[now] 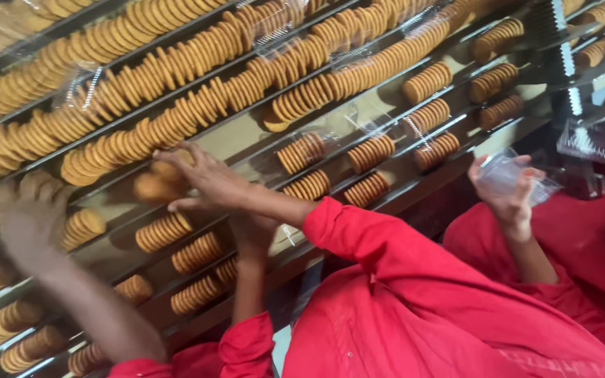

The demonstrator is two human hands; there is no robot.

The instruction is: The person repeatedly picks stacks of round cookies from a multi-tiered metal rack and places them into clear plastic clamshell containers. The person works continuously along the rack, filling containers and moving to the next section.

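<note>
left hand [29, 217]: blurred, open over near-left lanes, grasp cannot tell | right hand [250, 234]: hidden behind co-worker's arm [281, 206], state cannot tell | biscuit stacks [166, 231]: in conveyor lanes [246, 140], between hands

Long rows of round golden-brown biscuits [197, 105] are lying on edge in the channels of a metal conveyor [239, 140]. Short biscuit stacks [428, 82] are sitting lower, and clear plastic trays [586, 140] are resting at right.
</note>
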